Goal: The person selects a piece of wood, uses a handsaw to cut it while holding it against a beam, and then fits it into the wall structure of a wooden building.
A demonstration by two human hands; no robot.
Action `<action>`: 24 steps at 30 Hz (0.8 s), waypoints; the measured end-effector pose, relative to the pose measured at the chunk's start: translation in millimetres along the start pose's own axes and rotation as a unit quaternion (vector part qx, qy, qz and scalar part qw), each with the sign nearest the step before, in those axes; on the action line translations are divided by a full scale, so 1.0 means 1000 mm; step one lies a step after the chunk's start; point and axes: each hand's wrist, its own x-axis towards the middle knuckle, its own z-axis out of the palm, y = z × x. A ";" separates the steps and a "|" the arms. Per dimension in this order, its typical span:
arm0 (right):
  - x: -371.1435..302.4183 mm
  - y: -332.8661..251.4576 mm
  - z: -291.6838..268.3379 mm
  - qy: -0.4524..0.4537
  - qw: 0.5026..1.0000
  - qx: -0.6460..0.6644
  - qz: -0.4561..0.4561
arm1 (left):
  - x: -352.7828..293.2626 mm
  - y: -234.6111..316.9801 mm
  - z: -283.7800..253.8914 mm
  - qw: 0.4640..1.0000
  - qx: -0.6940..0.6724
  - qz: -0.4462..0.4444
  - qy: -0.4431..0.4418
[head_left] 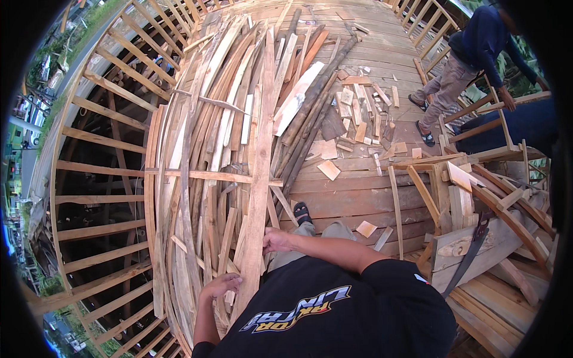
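A long wooden plank (pixel 258 179) stretches from beside my body away over a heap of timber. My right hand (pixel 276 240) grips its right edge with curled fingers. On the opposite edge, my left hand (pixel 221 286) has its fingers stretched out, the tips touching the plank. Beneath the plank, a thin crosswise batten (pixel 215 176) lies over the pile. The stacked boards and strips (pixel 221 113) run mostly lengthwise, several pale and others weathered.
Wooden railings (pixel 101 199) border the deck on the left. Offcuts (pixel 361 113) lie scattered across the plank floor (pixel 358 200). A handsaw (pixel 471 250) rests against boards at right, beside stacked timber (pixel 495 322). Another person (pixel 477 48) bends over at the upper right.
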 end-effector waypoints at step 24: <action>-0.157 -0.062 -0.156 0.431 0.840 -0.275 -0.183 | 0.262 0.264 0.021 0.837 0.303 0.251 0.381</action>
